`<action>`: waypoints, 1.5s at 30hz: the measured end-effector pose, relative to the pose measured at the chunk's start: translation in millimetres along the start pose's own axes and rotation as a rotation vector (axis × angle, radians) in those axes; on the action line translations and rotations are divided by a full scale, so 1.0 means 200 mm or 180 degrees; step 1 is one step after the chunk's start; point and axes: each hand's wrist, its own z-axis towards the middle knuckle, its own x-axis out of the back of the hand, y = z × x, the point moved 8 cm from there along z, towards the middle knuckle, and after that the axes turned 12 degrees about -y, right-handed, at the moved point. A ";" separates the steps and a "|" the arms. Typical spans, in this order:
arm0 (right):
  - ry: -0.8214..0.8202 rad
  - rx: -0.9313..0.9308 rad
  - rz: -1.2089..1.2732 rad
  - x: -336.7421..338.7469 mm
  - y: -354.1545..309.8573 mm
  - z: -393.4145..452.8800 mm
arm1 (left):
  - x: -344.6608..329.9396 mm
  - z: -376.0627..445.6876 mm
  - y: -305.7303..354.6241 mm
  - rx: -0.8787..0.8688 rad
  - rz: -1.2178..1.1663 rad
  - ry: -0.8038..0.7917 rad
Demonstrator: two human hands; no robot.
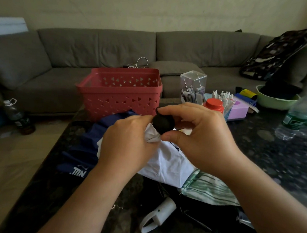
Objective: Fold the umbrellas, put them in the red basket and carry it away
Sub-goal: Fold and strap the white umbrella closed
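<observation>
A white umbrella [165, 162] lies on the dark table [266, 151] in front of me, its round black cap [162, 124] raised. My left hand [127, 143] grips the white canopy just below the cap. My right hand [198, 137] pinches the black cap between thumb and fingers. A navy blue umbrella [87, 148] with white lettering lies to the left, partly under the white one. A green-striped umbrella [209, 187] with a white handle [162, 210] lies nearer me on the right. The red basket [121, 94] stands beyond my hands, and I see nothing inside it.
A grey sofa [99, 47] wraps behind the table. On the table's right stand a clear box [193, 86], a red-lidded jar [214, 104], a pink box [238, 109], a green bowl [275, 103] and a water bottle [301, 114]. Another bottle [16, 114] stands on the floor, left.
</observation>
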 end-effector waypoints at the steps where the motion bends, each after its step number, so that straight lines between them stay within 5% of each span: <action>1: -0.0018 0.0064 -0.0043 0.00 -0.01 0.00 | 0.00 0.00 0.00 -0.0007 -0.0009 0.0010; 6: -0.0339 0.0277 -0.0125 -0.02 -0.01 0.00 | 0.00 -0.01 0.02 -0.0259 0.0097 0.0036; 11: -0.0267 -0.1302 0.1553 0.00 0.13 -0.04 | 0.01 -0.01 0.09 -0.0725 0.0527 0.0260; 13: -0.0691 -0.2105 0.2153 -0.10 0.16 -0.09 | 0.01 -0.02 0.13 -0.0871 0.0629 0.0311; 15: -0.1185 -0.2411 0.2742 -0.23 0.11 -0.14 | 0.00 -0.02 0.11 -0.0557 0.0238 0.0260; 18: -0.1159 -0.2603 0.3591 -0.36 0.08 -0.16 | 0.00 -0.04 0.10 -0.0147 -0.0827 0.0324; 20: -0.0885 -0.2700 0.3992 -0.39 0.09 -0.17 | 0.00 -0.06 0.15 -0.0419 -0.0379 0.0385; 23: -0.0694 -0.2676 0.4063 -0.41 0.11 -0.17 | -0.01 -0.07 0.18 -0.0786 0.0319 0.0457; 29: -0.0611 -0.2259 0.4000 -0.41 0.13 -0.14 | -0.01 -0.06 0.15 -0.1088 0.0195 0.0336; 37: -0.0346 -0.1602 0.3686 -0.34 0.15 -0.10 | -0.04 -0.06 0.13 -0.0872 -0.1192 -0.1196; 40: 0.0034 -0.1650 0.3188 -0.24 0.17 -0.09 | 0.04 -0.07 0.11 -0.0782 -0.1445 -0.0294; 42: 0.0035 -0.1308 0.2968 -0.20 0.13 -0.07 | 0.06 -0.07 0.00 -0.0166 -0.1649 0.0381; 45: -0.0138 -0.0864 0.2459 -0.22 0.07 -0.07 | -0.04 -0.05 -0.09 0.0695 -0.2924 0.0180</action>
